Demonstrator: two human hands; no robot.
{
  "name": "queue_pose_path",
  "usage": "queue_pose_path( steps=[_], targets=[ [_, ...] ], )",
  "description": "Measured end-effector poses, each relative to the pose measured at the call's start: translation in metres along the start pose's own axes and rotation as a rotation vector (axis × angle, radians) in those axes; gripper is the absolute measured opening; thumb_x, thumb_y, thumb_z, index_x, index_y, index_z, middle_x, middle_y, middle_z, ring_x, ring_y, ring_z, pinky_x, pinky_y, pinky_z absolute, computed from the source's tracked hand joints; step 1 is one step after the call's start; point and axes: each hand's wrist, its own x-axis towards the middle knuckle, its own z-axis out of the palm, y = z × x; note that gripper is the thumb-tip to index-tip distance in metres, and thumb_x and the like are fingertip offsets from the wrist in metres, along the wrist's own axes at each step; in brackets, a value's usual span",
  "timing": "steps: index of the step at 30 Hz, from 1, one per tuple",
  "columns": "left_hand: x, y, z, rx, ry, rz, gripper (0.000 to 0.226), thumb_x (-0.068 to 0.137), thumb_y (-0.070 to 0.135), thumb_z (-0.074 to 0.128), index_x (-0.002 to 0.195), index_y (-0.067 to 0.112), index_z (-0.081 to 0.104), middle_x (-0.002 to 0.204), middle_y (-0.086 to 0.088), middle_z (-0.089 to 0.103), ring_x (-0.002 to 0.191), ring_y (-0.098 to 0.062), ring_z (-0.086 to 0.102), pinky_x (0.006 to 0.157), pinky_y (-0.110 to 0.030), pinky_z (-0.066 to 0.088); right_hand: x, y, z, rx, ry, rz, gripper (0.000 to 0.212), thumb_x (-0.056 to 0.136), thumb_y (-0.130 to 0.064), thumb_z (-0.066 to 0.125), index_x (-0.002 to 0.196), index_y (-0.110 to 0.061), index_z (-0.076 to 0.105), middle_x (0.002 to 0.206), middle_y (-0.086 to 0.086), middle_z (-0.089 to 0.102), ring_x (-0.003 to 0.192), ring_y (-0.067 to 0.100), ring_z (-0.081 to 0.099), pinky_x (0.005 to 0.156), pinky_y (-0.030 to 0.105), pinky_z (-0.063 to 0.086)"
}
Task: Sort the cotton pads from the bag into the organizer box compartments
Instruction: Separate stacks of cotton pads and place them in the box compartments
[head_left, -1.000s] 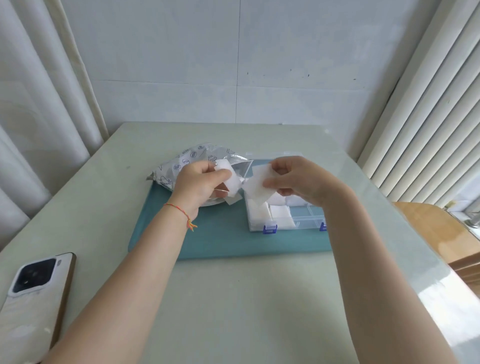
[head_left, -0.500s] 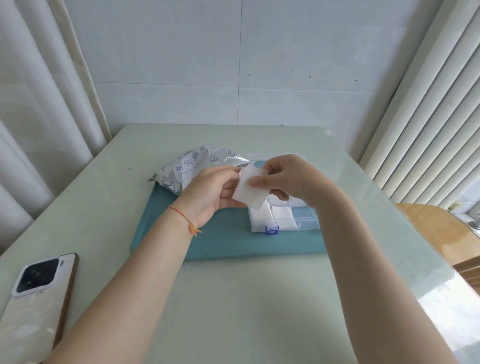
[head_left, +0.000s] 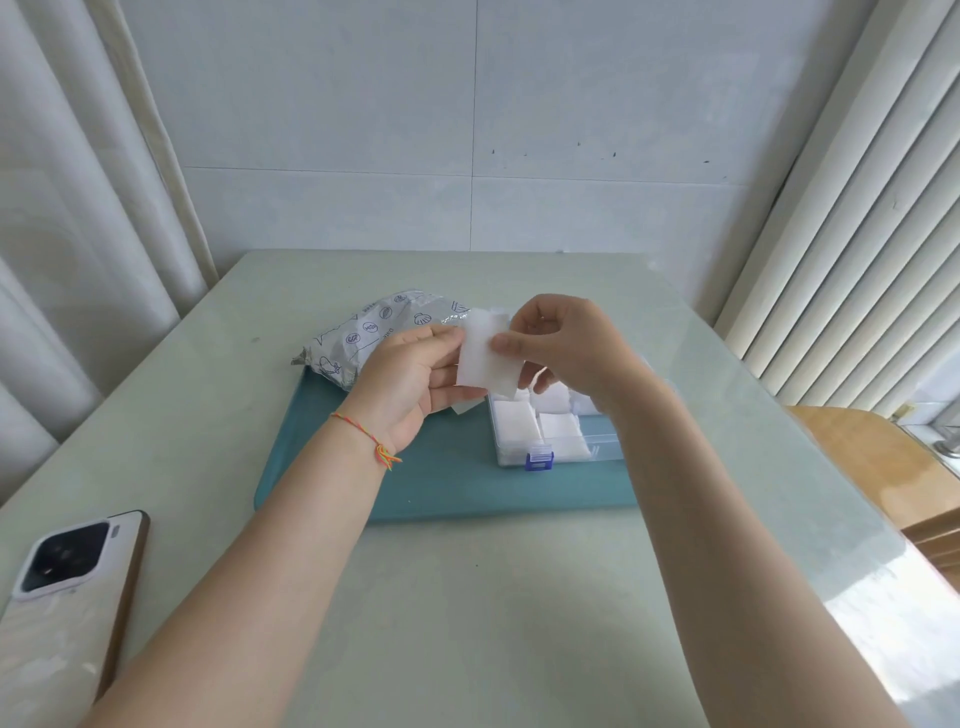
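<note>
Both hands pinch one cotton pad (head_left: 488, 358) in the air above the box (head_left: 605, 451): left hand (head_left: 415, 382) behind it, right hand (head_left: 563, 345) at its edge. Pinched so lightly, it could slip, or land across a divider between already filled compartments.

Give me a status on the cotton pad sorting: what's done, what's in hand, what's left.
Done: the near compartments of the organizer box already hold white pads. In hand: the left hand and right hand both pinch a cotton pad above the box, not yet placed. Left: the bag lies on the teal mat, looking full; how many compartments stay unfilled is hidden by the hands.
</note>
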Motion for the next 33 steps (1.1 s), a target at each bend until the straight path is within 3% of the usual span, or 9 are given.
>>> queue_pose_path(
  steps=[3, 8, 12, 17, 21, 26, 30, 33],
  targets=[
    [-0.001, 0.003, -0.002, -0.080, -0.054, -0.045, 0.015, 0.100, 0.013, 0.051, 0.097, 0.008, 0.065, 0.083, -0.007, 0.075, 0.072, -0.018, 0.073, 0.058, -0.029, 0.059, 0.000, -0.002, 0.000, 0.097, 0.001, -0.049, 0.017, 0.084, -0.010, 0.076, 0.081, -0.009, 0.060, 0.070, 0.010, 0.066, 0.054, 0.020, 0.062, 0.050, 0.030, 0.050],
    [-0.002, 0.009, -0.004, -0.219, -0.106, -0.108, 0.022, 0.099, 0.014, 0.047, 0.100, 0.009, 0.069, 0.085, -0.006, 0.075, 0.071, -0.017, 0.072, 0.060, -0.027, 0.058, -0.001, -0.004, -0.002, 0.196, 0.035, -0.080, 0.027, 0.080, -0.015, 0.080, 0.075, -0.006, 0.056, 0.061, 0.009, 0.064, 0.052, 0.024, 0.059, 0.048, 0.030, 0.048],
    [0.000, 0.007, -0.006, -0.094, -0.033, -0.067, 0.017, 0.100, 0.013, 0.050, 0.103, 0.006, 0.065, 0.085, -0.008, 0.074, 0.074, -0.020, 0.072, 0.058, -0.030, 0.059, -0.001, -0.004, -0.002, 0.165, 0.039, -0.075, 0.026, 0.081, -0.012, 0.079, 0.075, -0.006, 0.055, 0.060, 0.010, 0.062, 0.049, 0.023, 0.058, 0.046, 0.029, 0.047],
    [0.003, 0.003, -0.004, 0.102, 0.112, 0.026, 0.014, 0.098, 0.012, 0.057, 0.085, 0.008, 0.063, 0.080, -0.009, 0.069, 0.066, -0.021, 0.068, 0.055, -0.031, 0.059, 0.001, -0.001, 0.001, 0.107, 0.015, -0.074, 0.014, 0.084, -0.008, 0.075, 0.081, -0.005, 0.062, 0.060, 0.006, 0.061, 0.049, 0.022, 0.055, 0.049, 0.031, 0.048],
    [0.005, 0.002, -0.006, 0.225, 0.145, 0.085, 0.020, 0.095, 0.017, 0.063, 0.077, 0.008, 0.062, 0.084, -0.015, 0.060, 0.071, -0.028, 0.059, 0.050, -0.027, 0.056, 0.001, -0.001, 0.000, 0.064, 0.026, -0.072, 0.009, 0.086, -0.012, 0.074, 0.083, -0.007, 0.067, 0.055, 0.002, 0.059, 0.048, 0.019, 0.052, 0.051, 0.031, 0.048],
    [0.008, 0.002, -0.011, 0.316, 0.207, 0.110, 0.020, 0.092, 0.014, 0.066, 0.073, 0.009, 0.062, 0.067, -0.005, 0.050, 0.055, -0.015, 0.054, 0.059, -0.033, 0.061, -0.003, -0.006, -0.015, 0.080, 0.061, -0.066, 0.012, 0.086, -0.013, 0.075, 0.079, -0.008, 0.067, 0.063, 0.005, 0.062, 0.054, 0.018, 0.054, 0.052, 0.028, 0.048],
    [0.005, 0.002, -0.011, 0.351, 0.102, 0.014, 0.011, 0.093, 0.011, 0.060, 0.083, 0.007, 0.063, 0.079, -0.012, 0.064, 0.068, -0.023, 0.064, 0.063, -0.034, 0.061, -0.009, -0.011, -0.012, -0.065, -0.133, -0.031, 0.011, 0.084, -0.015, 0.076, 0.079, -0.009, 0.069, 0.055, -0.001, 0.059, 0.050, 0.014, 0.051, 0.051, 0.023, 0.046],
    [0.002, 0.005, -0.008, 0.285, -0.015, -0.062, 0.016, 0.096, 0.015, 0.055, 0.100, 0.004, 0.065, 0.086, -0.015, 0.067, 0.071, -0.024, 0.067, 0.071, -0.038, 0.061, -0.009, -0.010, -0.004, -0.148, -0.103, -0.012, 0.012, 0.085, -0.015, 0.076, 0.079, -0.010, 0.067, 0.049, -0.011, 0.059, 0.045, 0.009, 0.051, 0.048, 0.020, 0.044]
  ],
)
